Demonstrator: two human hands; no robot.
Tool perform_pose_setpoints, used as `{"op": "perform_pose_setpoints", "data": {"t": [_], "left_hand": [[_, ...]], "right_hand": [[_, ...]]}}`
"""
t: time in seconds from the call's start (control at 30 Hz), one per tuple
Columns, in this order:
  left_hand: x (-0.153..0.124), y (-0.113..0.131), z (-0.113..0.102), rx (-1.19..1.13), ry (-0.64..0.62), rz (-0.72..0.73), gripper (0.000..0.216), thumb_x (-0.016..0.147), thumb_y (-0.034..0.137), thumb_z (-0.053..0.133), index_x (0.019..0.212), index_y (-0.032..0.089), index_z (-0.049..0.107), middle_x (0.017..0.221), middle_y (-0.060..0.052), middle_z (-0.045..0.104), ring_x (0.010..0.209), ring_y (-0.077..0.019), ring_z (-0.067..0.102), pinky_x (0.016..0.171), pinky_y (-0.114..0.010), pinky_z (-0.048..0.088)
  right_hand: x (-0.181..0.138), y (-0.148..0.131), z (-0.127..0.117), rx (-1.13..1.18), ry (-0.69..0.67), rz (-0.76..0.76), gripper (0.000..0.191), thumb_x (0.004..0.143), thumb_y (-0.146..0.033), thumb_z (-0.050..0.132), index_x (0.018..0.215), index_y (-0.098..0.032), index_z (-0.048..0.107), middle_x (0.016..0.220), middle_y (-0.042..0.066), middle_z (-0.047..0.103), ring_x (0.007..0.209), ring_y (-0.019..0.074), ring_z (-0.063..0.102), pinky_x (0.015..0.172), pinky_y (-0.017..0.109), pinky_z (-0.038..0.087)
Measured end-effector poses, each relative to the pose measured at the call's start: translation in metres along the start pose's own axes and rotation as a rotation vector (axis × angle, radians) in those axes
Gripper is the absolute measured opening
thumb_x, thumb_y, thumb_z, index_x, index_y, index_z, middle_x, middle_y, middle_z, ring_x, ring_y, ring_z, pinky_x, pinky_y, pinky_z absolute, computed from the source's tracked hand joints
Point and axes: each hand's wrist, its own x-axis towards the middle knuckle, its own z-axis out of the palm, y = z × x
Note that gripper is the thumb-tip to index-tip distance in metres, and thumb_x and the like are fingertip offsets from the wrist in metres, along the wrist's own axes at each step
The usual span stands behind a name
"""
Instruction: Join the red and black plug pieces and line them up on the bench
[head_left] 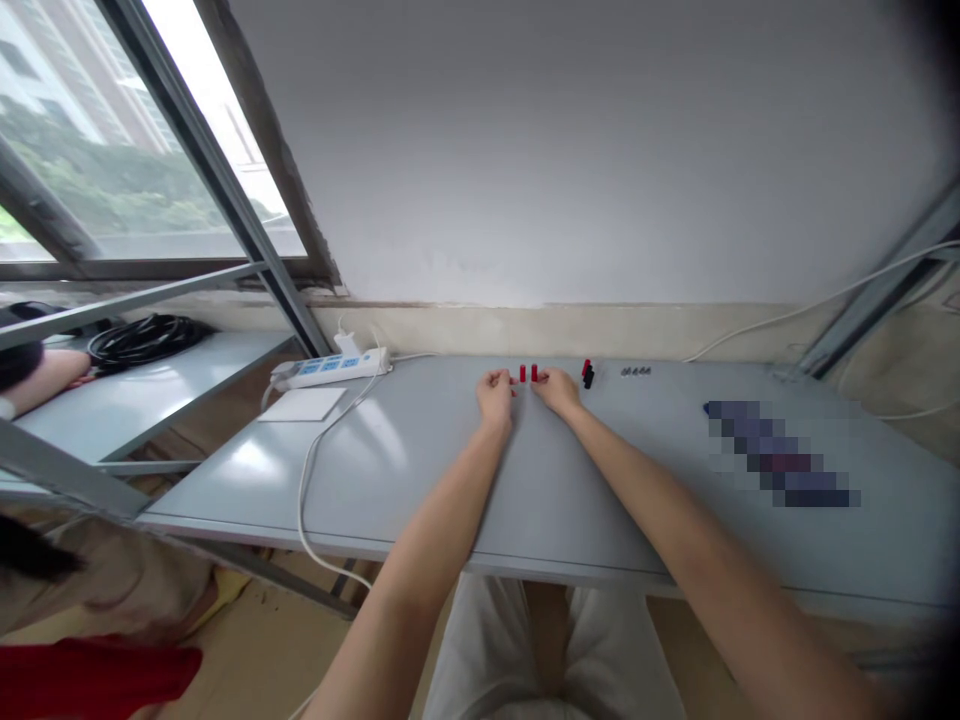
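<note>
Two small red cylinders (523,373) stand upright side by side near the back of the grey table, between my hands. My left hand (495,396) is just left of them with its fingers drawn together; a speck of red shows at the fingertips, too small to name. From the right, my right hand (558,390) has its fingertips closed at the right-hand red cylinder (534,372). Beyond that hand lie a small red piece (586,367) and black pieces (589,379) close together. Farther right, several small metal pieces (636,371) form a row.
A white power strip (330,370) and a flat white box (302,404) are at the table's left, with a white cable (306,480) hanging over the front edge. A blurred dark item (780,455) lies right. Another person's arm (49,380) rests near coiled black cable (150,343).
</note>
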Motion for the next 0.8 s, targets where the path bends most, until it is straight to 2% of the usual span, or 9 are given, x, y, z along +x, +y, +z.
{"op": "perform_pose_setpoints", "data": {"t": [0.3, 0.47, 0.67, 0.8], "left_hand": [[-0.003, 0.001, -0.001, 0.005, -0.018, 0.008, 0.008, 0.081, 0.019, 0.048, 0.075, 0.016, 0.051, 0.072, -0.004, 0.059, 0.055, -0.0078, 0.050, 0.055, -0.021, 0.041], [-0.001, 0.000, 0.000, 0.006, -0.024, 0.008, 0.007, 0.082, 0.018, 0.047, 0.077, 0.016, 0.052, 0.071, -0.003, 0.059, 0.053, -0.0073, 0.048, 0.055, -0.021, 0.041], [-0.003, 0.000, 0.001, 0.074, -0.045, 0.082, 0.009, 0.082, 0.019, 0.048, 0.076, 0.016, 0.053, 0.069, -0.004, 0.059, 0.055, -0.0090, 0.050, 0.055, -0.022, 0.041], [-0.003, -0.004, 0.003, 0.138, -0.088, 0.178, 0.010, 0.082, 0.020, 0.048, 0.074, 0.016, 0.054, 0.066, -0.003, 0.058, 0.055, -0.0099, 0.051, 0.057, -0.022, 0.041]], "right_hand": [[0.001, -0.001, 0.001, -0.017, -0.017, 0.007, 0.019, 0.075, -0.033, 0.057, 0.087, -0.022, 0.068, 0.090, 0.006, 0.069, 0.088, 0.0191, 0.061, 0.074, 0.027, 0.042], [-0.003, 0.004, -0.004, -0.068, 0.005, -0.103, 0.024, 0.078, -0.034, 0.056, 0.094, -0.019, 0.065, 0.099, 0.008, 0.066, 0.094, 0.0197, 0.059, 0.079, 0.028, 0.041], [-0.024, 0.015, -0.034, -0.238, 0.010, -0.319, 0.023, 0.081, -0.024, 0.051, 0.099, -0.019, 0.064, 0.106, 0.009, 0.063, 0.101, 0.0212, 0.055, 0.088, 0.031, 0.038], [-0.045, 0.029, -0.060, -0.234, 0.034, -0.389, 0.025, 0.085, -0.023, 0.043, 0.093, -0.018, 0.066, 0.097, 0.009, 0.065, 0.094, 0.0206, 0.057, 0.085, 0.031, 0.038]]}}
